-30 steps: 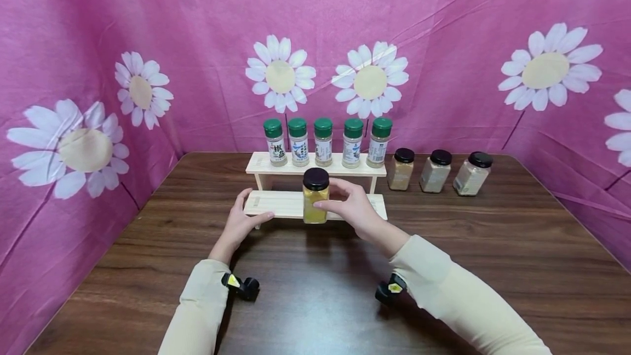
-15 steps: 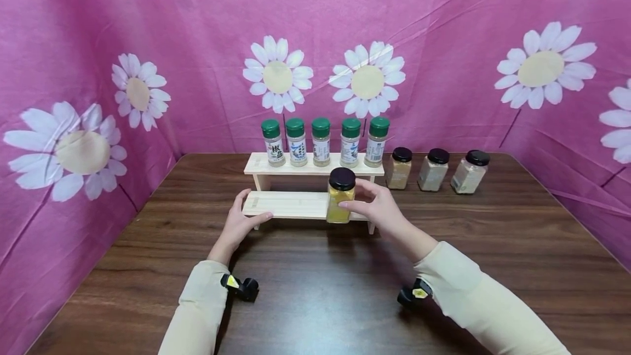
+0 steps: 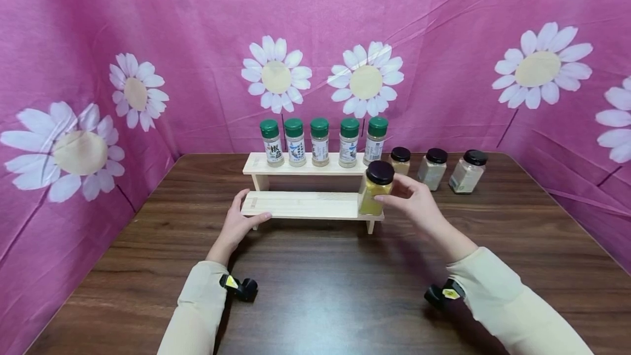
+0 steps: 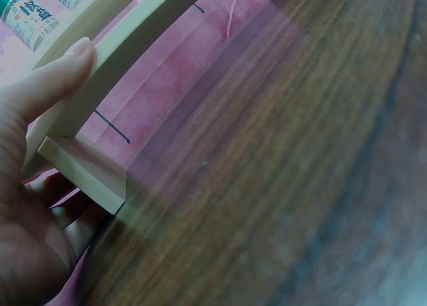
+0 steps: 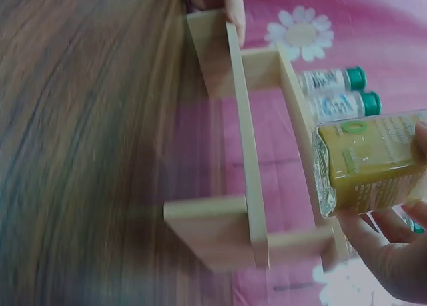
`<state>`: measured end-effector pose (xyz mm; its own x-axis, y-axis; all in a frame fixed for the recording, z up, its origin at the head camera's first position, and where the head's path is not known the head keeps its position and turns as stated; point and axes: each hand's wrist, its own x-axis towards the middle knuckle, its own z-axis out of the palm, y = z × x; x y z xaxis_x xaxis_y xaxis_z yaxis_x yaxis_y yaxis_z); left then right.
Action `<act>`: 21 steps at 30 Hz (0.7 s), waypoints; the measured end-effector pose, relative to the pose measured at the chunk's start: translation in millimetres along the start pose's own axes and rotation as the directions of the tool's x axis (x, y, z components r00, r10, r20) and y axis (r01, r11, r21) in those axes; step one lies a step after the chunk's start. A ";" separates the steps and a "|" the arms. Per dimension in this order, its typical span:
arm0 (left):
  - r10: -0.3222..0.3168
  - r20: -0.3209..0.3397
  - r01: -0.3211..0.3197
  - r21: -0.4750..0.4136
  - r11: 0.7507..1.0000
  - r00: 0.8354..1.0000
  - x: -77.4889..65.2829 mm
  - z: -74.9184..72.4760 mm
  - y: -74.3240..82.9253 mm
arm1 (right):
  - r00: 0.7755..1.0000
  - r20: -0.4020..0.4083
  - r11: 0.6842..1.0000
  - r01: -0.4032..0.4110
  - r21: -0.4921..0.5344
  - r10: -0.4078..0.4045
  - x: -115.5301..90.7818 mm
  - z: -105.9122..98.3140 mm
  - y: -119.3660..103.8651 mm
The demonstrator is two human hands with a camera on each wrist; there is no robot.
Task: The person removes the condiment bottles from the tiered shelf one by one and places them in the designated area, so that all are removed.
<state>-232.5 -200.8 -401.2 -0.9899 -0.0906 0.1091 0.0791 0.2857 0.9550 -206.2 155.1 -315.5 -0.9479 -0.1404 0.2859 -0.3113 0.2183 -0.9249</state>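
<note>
My right hand grips a square glass jar of yellow powder with a black lid. The jar is nearly upright at the right end of the lower step of a two-step wooden rack. In the right wrist view the clear base of the jar shows, with the fingers wrapped at its side. My left hand holds the left end of the lower step. Its thumb lies on the board's front edge, and the other fingers go round the end leg.
Several green-capped spice bottles stand in a row on the rack's upper step. Three black-lidded jars stand on the wooden table to the right: one tan jar partly hidden, then two paler jars. A pink flowered cloth hangs behind.
My right hand has carried the yellow jar rightward along the lower step, from its middle to its right end. The left hand has stayed on the rack's left end.
</note>
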 end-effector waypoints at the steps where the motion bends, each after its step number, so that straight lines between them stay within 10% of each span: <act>1: -0.001 -0.001 0.001 0.000 1.000 1.000 0.2 0.0 -0.3 | 1.000 -0.003 1.000 0.002 0.016 -0.002 -0.8 -3.9 0.5; 9: 0.001 -0.003 -0.001 -0.006 1.000 1.000 1.1 0.6 0.3 | 0.999 0.009 0.971 0.030 0.236 -0.033 -3.6 -34.0 16.0; 17: -0.005 -0.004 0.005 0.002 1.000 1.000 0.1 -0.7 1.9 | 0.999 0.044 0.944 -0.007 0.329 -0.008 29.9 -80.7 132.2; 21: -0.004 0.001 0.004 0.011 1.000 1.000 -0.4 -0.7 1.1 | 0.999 0.047 0.926 -0.014 0.376 -0.004 29.9 -82.7 136.5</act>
<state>-231.9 -201.1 -400.0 -0.9903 -0.0911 0.1047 0.0736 0.2955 0.9525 -282.6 260.5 -412.5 -0.9424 -0.1866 0.2776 -0.2498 -0.1594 -0.9551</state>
